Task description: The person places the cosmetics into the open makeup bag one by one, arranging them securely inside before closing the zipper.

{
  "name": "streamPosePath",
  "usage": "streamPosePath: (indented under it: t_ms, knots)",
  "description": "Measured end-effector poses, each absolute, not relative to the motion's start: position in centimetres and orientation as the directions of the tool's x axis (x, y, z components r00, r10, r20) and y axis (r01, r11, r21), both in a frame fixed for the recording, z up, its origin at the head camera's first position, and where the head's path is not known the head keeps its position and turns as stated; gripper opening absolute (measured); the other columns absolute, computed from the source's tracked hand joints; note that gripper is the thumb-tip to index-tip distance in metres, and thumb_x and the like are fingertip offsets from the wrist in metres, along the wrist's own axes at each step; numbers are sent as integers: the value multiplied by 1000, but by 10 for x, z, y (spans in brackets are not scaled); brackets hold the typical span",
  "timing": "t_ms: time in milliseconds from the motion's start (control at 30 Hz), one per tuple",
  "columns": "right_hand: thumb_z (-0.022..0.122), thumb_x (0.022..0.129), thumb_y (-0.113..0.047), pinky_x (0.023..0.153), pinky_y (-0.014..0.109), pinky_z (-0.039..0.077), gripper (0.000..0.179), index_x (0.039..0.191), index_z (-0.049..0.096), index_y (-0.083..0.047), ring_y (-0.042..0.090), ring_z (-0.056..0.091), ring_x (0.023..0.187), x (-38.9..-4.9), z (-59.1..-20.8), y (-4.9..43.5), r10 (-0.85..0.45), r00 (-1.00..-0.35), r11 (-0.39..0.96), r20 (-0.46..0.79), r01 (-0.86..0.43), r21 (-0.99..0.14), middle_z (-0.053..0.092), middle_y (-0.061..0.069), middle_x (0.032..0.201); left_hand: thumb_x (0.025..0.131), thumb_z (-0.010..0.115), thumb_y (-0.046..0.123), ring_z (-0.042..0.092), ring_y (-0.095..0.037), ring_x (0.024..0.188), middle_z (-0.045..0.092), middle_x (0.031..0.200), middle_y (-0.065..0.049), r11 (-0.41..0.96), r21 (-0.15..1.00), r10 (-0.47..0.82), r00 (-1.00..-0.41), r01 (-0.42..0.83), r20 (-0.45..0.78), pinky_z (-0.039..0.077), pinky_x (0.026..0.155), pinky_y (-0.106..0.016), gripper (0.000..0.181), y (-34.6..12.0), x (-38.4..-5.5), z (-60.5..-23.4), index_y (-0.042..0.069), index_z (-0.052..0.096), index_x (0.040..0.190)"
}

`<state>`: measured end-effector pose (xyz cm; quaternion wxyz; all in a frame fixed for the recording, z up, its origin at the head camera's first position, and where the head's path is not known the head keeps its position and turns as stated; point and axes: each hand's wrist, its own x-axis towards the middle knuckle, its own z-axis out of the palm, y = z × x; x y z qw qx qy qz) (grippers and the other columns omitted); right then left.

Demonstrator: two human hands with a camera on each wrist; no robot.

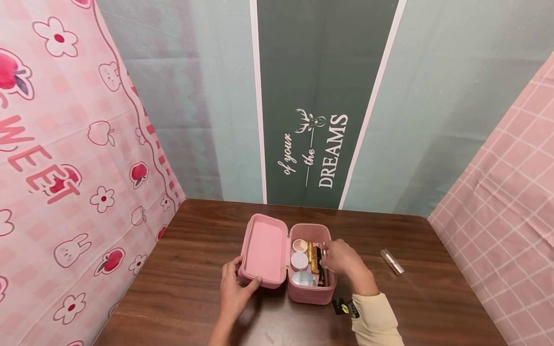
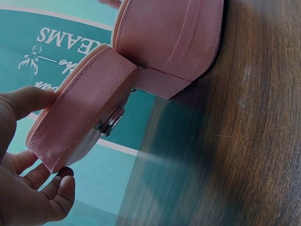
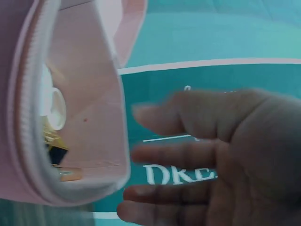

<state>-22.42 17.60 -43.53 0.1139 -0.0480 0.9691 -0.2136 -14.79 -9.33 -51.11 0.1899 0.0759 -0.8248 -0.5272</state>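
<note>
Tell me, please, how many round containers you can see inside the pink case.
3 visible: a patterned one at the far end, a whitish one in the middle, a silvery one at the near end. Others may be hidden.

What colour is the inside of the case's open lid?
Plain pink; the inside of the lid shows best in the head view.

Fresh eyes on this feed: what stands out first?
First comes the pink case, open and central on the brown table, with cosmetics inside. Then come the left hand holding its lid and the right hand at its right side. A clear tube lies apart, further right.
</note>
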Motion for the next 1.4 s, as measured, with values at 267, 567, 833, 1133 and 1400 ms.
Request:
streamPosePath:
  t_ms: [267, 567, 833, 1133, 1400]
  knots:
    - [82, 79, -11, 95, 57, 52, 50, 125, 67, 4, 35, 62, 109, -213, -423, 171, -301, -938, 885, -170, -208, -416, 65, 26, 121, 67, 89, 7, 55, -19, 95, 57, 117, -17, 433, 897, -324, -913, 91, 249, 46, 73, -24, 69, -95, -149, -512, -2, 58, 128]
    - [79, 77, -10, 75, 44, 53, 42, 116, 68, 1, 23, 59, 86, -196, -433, 190, -298, -951, 887, -78, -246, -390, 65, 14, 97, 68, 88, 8, 55, -21, 98, 56, 119, -16, 428, 900, -303, -924, 85, 231, 49, 75, -28, 69, -94, -149, -508, -1, 58, 129]
    - [80, 80, -16, 90, 57, 53, 41, 116, 69, -1, 39, 64, 106, -189, -441, 210, -282, -955, 896, -87, -230, -380, 67, 18, 112, 67, 89, 7, 61, -29, 105, 57, 120, -17, 461, 881, -309, -913, 103, 268, 51, 81, -34, 69, -93, -149, -507, -1, 58, 128]
    - [80, 78, -19, 86, 54, 54, 40, 113, 68, -3, 42, 66, 103, -188, -454, 234, -274, -961, 906, -47, -242, -347, 68, 19, 111, 67, 88, 6, 61, -31, 106, 57, 120, -19, 468, 878, -318, -907, 104, 277, 51, 81, -34, 69, -93, -149, -509, -2, 58, 128]
    - [79, 80, -19, 88, 56, 52, 40, 114, 68, -1, 43, 65, 104, -187, -463, 253, -235, -968, 911, -89, -187, -369, 69, 19, 107, 63, 91, 9, 59, -28, 105, 57, 121, -17, 481, 867, -286, -910, 134, 300, 50, 81, -34, 75, -95, -150, -512, -1, 58, 130]
